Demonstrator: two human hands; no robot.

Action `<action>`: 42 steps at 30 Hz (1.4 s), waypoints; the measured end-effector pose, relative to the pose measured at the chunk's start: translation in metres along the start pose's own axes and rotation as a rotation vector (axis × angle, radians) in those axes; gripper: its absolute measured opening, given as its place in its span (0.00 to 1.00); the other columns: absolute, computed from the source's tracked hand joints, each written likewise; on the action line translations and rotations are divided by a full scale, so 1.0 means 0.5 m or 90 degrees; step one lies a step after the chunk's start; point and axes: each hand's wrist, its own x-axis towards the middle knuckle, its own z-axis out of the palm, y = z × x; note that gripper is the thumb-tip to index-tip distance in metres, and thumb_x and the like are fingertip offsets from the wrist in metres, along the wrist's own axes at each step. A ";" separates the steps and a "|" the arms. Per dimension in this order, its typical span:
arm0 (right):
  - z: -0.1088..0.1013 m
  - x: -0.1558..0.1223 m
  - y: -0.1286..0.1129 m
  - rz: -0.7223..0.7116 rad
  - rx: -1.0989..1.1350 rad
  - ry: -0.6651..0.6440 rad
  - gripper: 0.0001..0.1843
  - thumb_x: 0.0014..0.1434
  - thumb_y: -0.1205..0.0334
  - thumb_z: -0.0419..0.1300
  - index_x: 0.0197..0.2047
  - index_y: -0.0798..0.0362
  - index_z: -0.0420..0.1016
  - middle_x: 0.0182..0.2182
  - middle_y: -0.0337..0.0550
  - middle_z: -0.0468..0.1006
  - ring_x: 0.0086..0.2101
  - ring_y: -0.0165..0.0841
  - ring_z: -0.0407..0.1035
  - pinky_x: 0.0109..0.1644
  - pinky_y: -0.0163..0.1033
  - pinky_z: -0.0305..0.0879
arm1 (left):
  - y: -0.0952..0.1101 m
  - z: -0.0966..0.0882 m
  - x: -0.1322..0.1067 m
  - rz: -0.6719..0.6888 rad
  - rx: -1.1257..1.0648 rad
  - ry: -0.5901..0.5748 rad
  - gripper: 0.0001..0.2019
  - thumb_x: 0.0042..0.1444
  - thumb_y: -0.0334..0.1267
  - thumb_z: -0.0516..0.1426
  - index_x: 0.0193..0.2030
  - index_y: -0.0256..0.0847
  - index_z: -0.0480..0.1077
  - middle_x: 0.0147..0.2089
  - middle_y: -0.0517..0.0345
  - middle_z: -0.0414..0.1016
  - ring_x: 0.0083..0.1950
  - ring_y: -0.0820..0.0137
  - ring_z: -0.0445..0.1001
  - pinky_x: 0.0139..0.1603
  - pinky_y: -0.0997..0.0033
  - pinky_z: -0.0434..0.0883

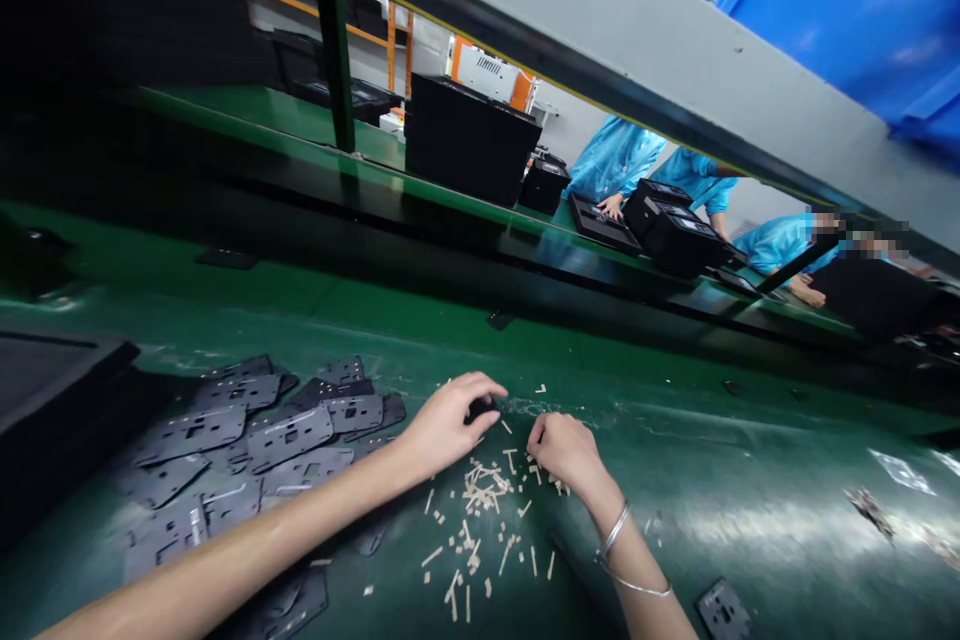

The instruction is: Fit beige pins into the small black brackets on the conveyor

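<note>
My left hand [457, 417] hovers over the green table, its fingers curved and the thumb apart from the fingertips. Dark shade fills the gap of its curl, and no held thing can be made out there. Beside it, my right hand [568, 448] is closed with the fingertips pressed together and turned down; whatever is in them is hidden. Small tan strips and bits [484, 488] lie scattered below and between the hands. To the left spreads a loose pile of flat dark grey plates [291, 438] with holes and slots.
A black box-like block [60, 400] stands at the left edge. One grey plate [724, 608] lies at lower right, near a clear plastic piece [900, 470]. A shelf beam [600, 40] crosses overhead, with a blue bin [862, 10] above. Co-workers in blue sleeves [611, 160] work beyond.
</note>
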 end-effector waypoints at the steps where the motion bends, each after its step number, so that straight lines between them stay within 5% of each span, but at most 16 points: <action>1: -0.003 -0.004 0.005 -0.004 0.036 0.000 0.08 0.42 0.72 0.59 0.18 0.51 0.73 0.17 0.41 0.76 0.25 0.36 0.72 0.29 0.34 0.59 | 0.001 0.015 -0.010 -0.037 -0.061 -0.019 0.11 0.54 0.30 0.55 0.44 0.38 0.71 0.42 0.53 0.74 0.40 0.67 0.72 0.37 0.70 0.68; 5: -0.006 -0.043 0.031 -0.026 0.218 -0.017 0.05 0.49 0.62 0.60 0.25 0.54 0.73 0.17 0.38 0.74 0.21 0.31 0.69 0.25 0.33 0.60 | -0.007 0.095 -0.008 -0.126 -0.187 -0.096 0.15 0.46 0.35 0.62 0.42 0.34 0.72 0.29 0.57 0.75 0.28 0.70 0.71 0.28 0.74 0.66; 8: -0.004 -0.077 0.050 -0.035 0.342 -0.001 0.09 0.50 0.57 0.61 0.26 0.55 0.71 0.18 0.38 0.73 0.21 0.30 0.68 0.26 0.32 0.61 | -0.008 0.150 0.007 -0.145 -0.239 -0.148 0.08 0.46 0.35 0.61 0.32 0.33 0.74 0.21 0.60 0.72 0.22 0.73 0.69 0.24 0.77 0.64; 13: -0.002 -0.103 0.068 0.004 0.480 0.117 0.14 0.51 0.51 0.60 0.29 0.54 0.67 0.18 0.35 0.70 0.18 0.27 0.62 0.20 0.31 0.54 | 0.011 0.185 0.006 -0.157 -0.276 -0.191 0.06 0.47 0.32 0.57 0.26 0.33 0.76 0.16 0.61 0.70 0.19 0.74 0.67 0.24 0.78 0.63; 17: 0.001 -0.100 0.058 -0.003 0.523 0.166 0.15 0.49 0.50 0.63 0.28 0.54 0.68 0.18 0.36 0.70 0.17 0.27 0.61 0.18 0.30 0.52 | 0.015 0.162 -0.004 -0.149 -0.267 -0.212 0.09 0.47 0.33 0.57 0.20 0.35 0.75 0.13 0.64 0.66 0.17 0.74 0.63 0.25 0.77 0.61; 22: 0.002 -0.101 0.015 -0.053 0.496 0.227 0.10 0.50 0.56 0.64 0.28 0.55 0.72 0.22 0.38 0.72 0.20 0.27 0.62 0.23 0.32 0.57 | 0.015 0.125 -0.008 -0.168 -0.281 -0.144 0.09 0.41 0.36 0.62 0.19 0.36 0.66 0.17 0.65 0.64 0.22 0.75 0.62 0.26 0.77 0.58; 26: -0.003 -0.113 -0.019 -0.253 0.345 0.328 0.00 0.52 0.66 0.62 0.30 0.52 0.74 0.25 0.40 0.74 0.24 0.29 0.64 0.28 0.36 0.61 | 0.032 0.090 -0.020 -0.196 -0.413 -0.173 0.16 0.56 0.50 0.50 0.31 0.38 0.63 0.22 0.63 0.67 0.18 0.77 0.58 0.18 0.79 0.52; 29: -0.008 -0.117 -0.044 -0.384 0.276 0.356 0.04 0.52 0.70 0.61 0.31 0.52 0.75 0.28 0.43 0.77 0.29 0.34 0.70 0.33 0.39 0.65 | 0.047 0.054 -0.033 -0.196 -0.531 -0.164 0.18 0.59 0.53 0.46 0.31 0.39 0.60 0.22 0.63 0.64 0.17 0.78 0.55 0.17 0.79 0.48; 34: -0.014 -0.113 -0.084 -0.186 0.397 0.313 0.03 0.56 0.64 0.59 0.31 0.53 0.72 0.29 0.44 0.77 0.28 0.33 0.72 0.25 0.34 0.64 | 0.067 0.008 -0.043 -0.049 -0.324 0.020 0.14 0.56 0.44 0.54 0.26 0.37 0.61 0.23 0.65 0.59 0.25 0.76 0.57 0.26 0.77 0.55; 36: -0.015 -0.112 -0.089 -0.247 0.401 0.339 0.02 0.56 0.67 0.59 0.32 0.53 0.71 0.30 0.44 0.77 0.30 0.34 0.72 0.27 0.36 0.66 | 0.073 0.001 -0.043 -0.089 -0.390 -0.029 0.17 0.57 0.46 0.52 0.24 0.37 0.60 0.20 0.65 0.58 0.22 0.77 0.55 0.23 0.78 0.53; 40: -0.019 -0.119 -0.080 -0.523 0.232 0.408 0.16 0.51 0.78 0.60 0.39 0.49 0.74 0.33 0.45 0.79 0.34 0.37 0.73 0.35 0.44 0.70 | 0.082 -0.002 -0.043 -0.236 -0.634 -0.175 0.18 0.57 0.51 0.49 0.26 0.38 0.60 0.17 0.66 0.60 0.15 0.81 0.49 0.16 0.79 0.43; 42: -0.023 -0.123 -0.073 -0.587 0.150 0.419 0.21 0.49 0.78 0.60 0.43 0.47 0.74 0.36 0.46 0.79 0.34 0.39 0.73 0.34 0.46 0.71 | 0.086 -0.005 -0.044 -0.261 -0.690 -0.194 0.16 0.56 0.48 0.52 0.27 0.38 0.60 0.17 0.66 0.61 0.14 0.82 0.48 0.15 0.78 0.40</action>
